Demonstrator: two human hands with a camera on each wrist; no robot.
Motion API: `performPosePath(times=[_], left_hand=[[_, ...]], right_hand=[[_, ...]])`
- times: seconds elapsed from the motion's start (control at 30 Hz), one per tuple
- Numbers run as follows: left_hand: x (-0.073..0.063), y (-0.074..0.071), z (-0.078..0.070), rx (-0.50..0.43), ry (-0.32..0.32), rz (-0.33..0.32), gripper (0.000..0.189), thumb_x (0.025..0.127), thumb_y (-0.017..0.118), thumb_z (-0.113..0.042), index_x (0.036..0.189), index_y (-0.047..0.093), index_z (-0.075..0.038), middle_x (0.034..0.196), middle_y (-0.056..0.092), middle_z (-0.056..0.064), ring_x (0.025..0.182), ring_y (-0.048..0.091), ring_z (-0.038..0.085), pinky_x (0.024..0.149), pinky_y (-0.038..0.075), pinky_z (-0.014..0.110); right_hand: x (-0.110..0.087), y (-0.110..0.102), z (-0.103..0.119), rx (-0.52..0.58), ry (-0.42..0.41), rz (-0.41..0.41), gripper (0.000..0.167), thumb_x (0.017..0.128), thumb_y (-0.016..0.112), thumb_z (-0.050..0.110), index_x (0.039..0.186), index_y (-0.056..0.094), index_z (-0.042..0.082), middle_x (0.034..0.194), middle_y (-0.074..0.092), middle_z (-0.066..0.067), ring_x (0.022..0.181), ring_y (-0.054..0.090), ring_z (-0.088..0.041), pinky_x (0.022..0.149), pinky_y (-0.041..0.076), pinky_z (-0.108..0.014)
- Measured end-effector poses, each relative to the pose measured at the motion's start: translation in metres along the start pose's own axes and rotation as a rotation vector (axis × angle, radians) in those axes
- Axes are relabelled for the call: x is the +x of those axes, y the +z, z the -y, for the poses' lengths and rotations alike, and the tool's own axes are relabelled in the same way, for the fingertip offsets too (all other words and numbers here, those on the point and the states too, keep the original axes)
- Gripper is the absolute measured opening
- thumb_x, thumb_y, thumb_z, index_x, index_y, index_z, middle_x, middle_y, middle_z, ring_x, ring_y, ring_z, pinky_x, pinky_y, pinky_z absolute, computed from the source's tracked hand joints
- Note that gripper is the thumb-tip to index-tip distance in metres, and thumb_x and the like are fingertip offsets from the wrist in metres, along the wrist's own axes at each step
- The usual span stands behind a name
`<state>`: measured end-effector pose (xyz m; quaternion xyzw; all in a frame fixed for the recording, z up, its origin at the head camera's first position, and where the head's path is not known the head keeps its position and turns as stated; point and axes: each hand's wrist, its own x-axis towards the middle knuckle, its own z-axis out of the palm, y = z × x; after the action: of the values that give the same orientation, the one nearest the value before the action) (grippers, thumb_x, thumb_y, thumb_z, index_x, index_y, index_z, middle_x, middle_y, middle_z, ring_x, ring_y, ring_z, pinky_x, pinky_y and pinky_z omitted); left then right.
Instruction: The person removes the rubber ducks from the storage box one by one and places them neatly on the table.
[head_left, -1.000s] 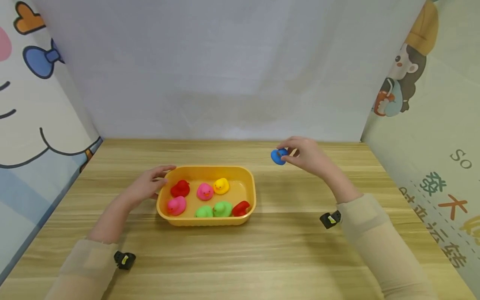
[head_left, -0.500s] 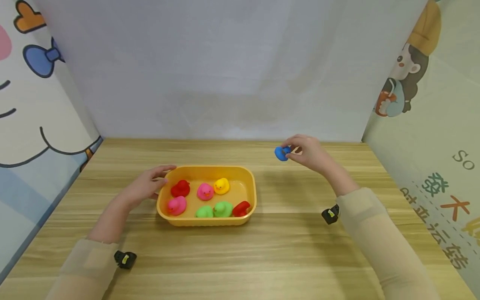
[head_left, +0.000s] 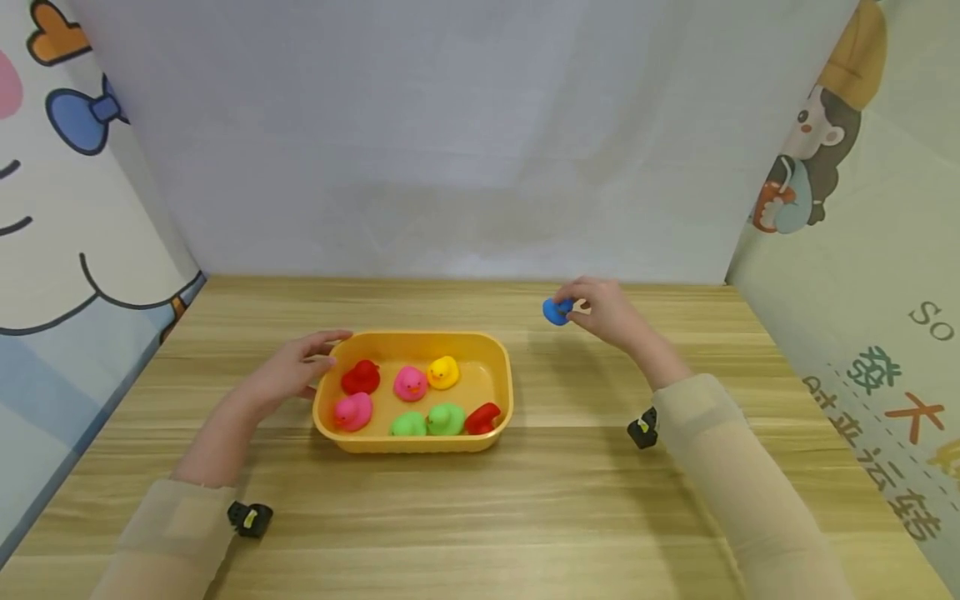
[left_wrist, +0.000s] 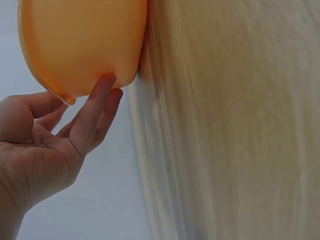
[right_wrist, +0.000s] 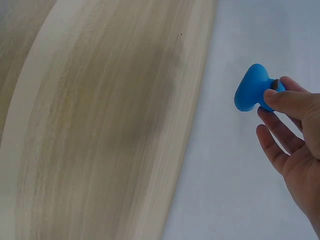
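My right hand point(head_left: 603, 312) pinches a blue rubber duck point(head_left: 557, 312) by its head between thumb and fingers. The duck hangs above the back right part of the table, tilted, its rounded base turned outward in the right wrist view. My left hand point(head_left: 288, 371) touches the left end of a yellow plastic basket point(head_left: 412, 444), its fingers lightly bent. In the left wrist view, fingertips point(left_wrist: 104, 82) rest against the basket's outer wall. Inside the basket lie red ducks point(head_left: 361, 377), pink ducks point(head_left: 410, 383), green ducks point(head_left: 446, 418) and a yellow duck point(head_left: 443, 372).
The basket stands on a wood-grain table point(head_left: 450, 525), left of the middle. A pale cloth backdrop point(head_left: 450, 150) rises behind the table's back edge. Printed panels stand at the left point(head_left: 45, 208) and right point(head_left: 885, 275).
My right hand first shifted slightly right and up with the blue duck, then came back left and slightly down. My left hand and the basket have stayed in place.
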<state>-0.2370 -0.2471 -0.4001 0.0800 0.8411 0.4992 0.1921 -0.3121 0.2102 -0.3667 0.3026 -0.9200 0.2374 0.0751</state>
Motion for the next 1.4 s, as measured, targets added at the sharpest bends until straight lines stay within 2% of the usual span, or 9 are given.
performPosePath(times=[0.17,0.43,0.67,1.07,1.4], left_hand=[[-0.001,0.000,0.000,-0.013,0.015,0.005,0.050,0.101,0.042,-0.015,0.149,0.029,-0.014,0.147,0.028,0.027,0.124,0.042,0.045,0.079,0.056,0.043],[-0.003,0.000,-0.001,-0.021,0.017,0.010,0.050,0.101,0.042,-0.016,0.149,0.027,-0.014,0.146,0.027,0.027,0.123,0.043,0.046,0.079,0.056,0.043],[-0.003,0.000,0.000,-0.020,0.008,0.008,0.050,0.101,0.042,-0.016,0.149,0.027,-0.014,0.147,0.027,0.027,0.124,0.042,0.046,0.079,0.056,0.043],[-0.001,-0.001,0.000,-0.019,0.019,0.005,0.049,0.101,0.042,-0.014,0.149,0.028,-0.013,0.147,0.028,0.027,0.123,0.043,0.046,0.078,0.056,0.043],[-0.002,-0.001,-0.001,-0.016,0.019,0.007,0.049,0.101,0.041,-0.013,0.149,0.028,-0.012,0.146,0.029,0.028,0.122,0.044,0.046,0.078,0.056,0.043]], right_hand=[[0.001,0.009,-0.005,-0.025,0.015,0.001,0.027,0.082,0.068,-0.004,0.108,0.069,0.004,0.116,0.063,-0.015,0.103,0.059,-0.031,0.080,0.054,-0.041],[0.003,0.023,-0.015,-0.056,-0.012,0.010,0.029,0.080,0.069,-0.006,0.107,0.070,0.005,0.118,0.063,-0.013,0.107,0.059,-0.032,0.081,0.054,-0.043],[0.003,0.033,-0.019,-0.069,-0.015,0.034,0.029,0.080,0.069,-0.007,0.107,0.069,0.003,0.117,0.063,-0.016,0.112,0.057,-0.034,0.093,0.049,-0.044],[0.011,0.049,-0.024,-0.112,-0.002,0.068,0.024,0.083,0.066,-0.006,0.105,0.070,0.004,0.118,0.062,-0.015,0.113,0.057,-0.032,0.097,0.046,-0.042],[0.015,0.054,-0.022,-0.078,0.039,0.053,0.027,0.084,0.059,-0.011,0.103,0.070,0.003,0.120,0.062,-0.016,0.116,0.055,-0.032,0.101,0.043,-0.043]])
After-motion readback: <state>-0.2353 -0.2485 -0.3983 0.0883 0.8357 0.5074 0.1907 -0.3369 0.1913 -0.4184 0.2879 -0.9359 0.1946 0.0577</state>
